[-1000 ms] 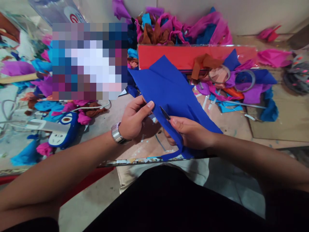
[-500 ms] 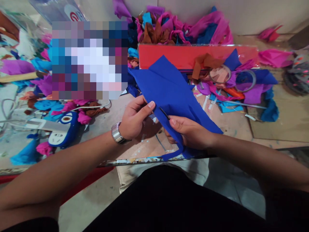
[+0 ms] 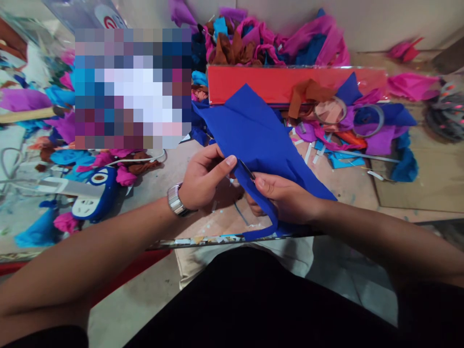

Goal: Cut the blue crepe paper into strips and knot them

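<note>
- Left hand (image 3: 203, 179): narrow grip, thumb on top of the left edge of the blue sheet (image 3: 261, 128), fingers curled; sheet edge pinched there.
- Right hand (image 3: 286, 195): closed around a bladed tool (image 3: 246, 169), handle hidden in the grip; thumb on top, fingers bent under.
- Bladed tool: dark, thin, points up and left toward the left thumb, lies against the sheet near its left edge; cannot tell how far its blade is open.
- Blue sheet: in front of the person, over the near part of the table (image 3: 174, 174), one corner pointing away, right corner past the right wrist; creased near the tool.
- Narrow blue strip (image 3: 272, 215): hangs below the right hand, bends left at the table edge.
- Metal watch (image 3: 176, 199): on left wrist.
- Red pack (image 3: 246, 84): flat, behind the sheet, clear wrap.
- Gray ring (image 3: 381, 123): right of the sheet, among colored scraps (image 3: 379, 140).
- Blue-and-white block (image 3: 90, 200): on table, left of the left hand, white cord beside it.
- Cardboard (image 3: 427, 188): flat, far right.
</note>
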### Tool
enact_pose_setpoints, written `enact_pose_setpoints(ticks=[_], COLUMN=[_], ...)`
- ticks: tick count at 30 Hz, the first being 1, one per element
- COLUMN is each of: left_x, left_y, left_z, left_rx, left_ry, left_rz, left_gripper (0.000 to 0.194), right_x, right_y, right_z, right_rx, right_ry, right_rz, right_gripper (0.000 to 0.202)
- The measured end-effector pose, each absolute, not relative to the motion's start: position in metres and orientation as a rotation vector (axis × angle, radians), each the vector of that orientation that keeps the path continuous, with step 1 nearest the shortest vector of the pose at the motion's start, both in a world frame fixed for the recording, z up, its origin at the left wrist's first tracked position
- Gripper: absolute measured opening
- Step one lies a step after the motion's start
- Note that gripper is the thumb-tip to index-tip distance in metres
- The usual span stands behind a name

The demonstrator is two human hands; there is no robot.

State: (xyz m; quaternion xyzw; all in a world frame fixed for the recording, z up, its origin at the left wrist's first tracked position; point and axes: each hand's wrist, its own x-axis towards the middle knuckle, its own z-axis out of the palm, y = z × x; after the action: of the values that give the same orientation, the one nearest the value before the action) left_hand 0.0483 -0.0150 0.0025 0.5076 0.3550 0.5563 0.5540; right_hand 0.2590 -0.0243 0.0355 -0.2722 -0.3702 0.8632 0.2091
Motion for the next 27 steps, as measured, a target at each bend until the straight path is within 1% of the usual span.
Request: enact_pose_setpoints(ticks=[10, 19, 27], left_x=[0.048, 0.048, 0.052], left_y=[-0.015, -0.015, -0.017], left_z=[-0.001, 0.0, 0.008], left_rx=[1.208, 1.185, 1.224], left_ry=[0.842, 0.81, 0.816], left_rz=[1.316, 1.307, 1.26], left_gripper=[0.02, 0.02, 0.028], right_x=[0.258, 0.257, 0.258], right_y=[-0.024, -0.024, -0.023], right_z=[0.037, 0.036, 0.037], right_rx=[-0.794, -0.782, -0.781], right_ry=[-0.962, -0.962, -0.947], right_rz=[2.421, 2.413, 2.437], right_gripper=[0.034, 0.036, 0.038])
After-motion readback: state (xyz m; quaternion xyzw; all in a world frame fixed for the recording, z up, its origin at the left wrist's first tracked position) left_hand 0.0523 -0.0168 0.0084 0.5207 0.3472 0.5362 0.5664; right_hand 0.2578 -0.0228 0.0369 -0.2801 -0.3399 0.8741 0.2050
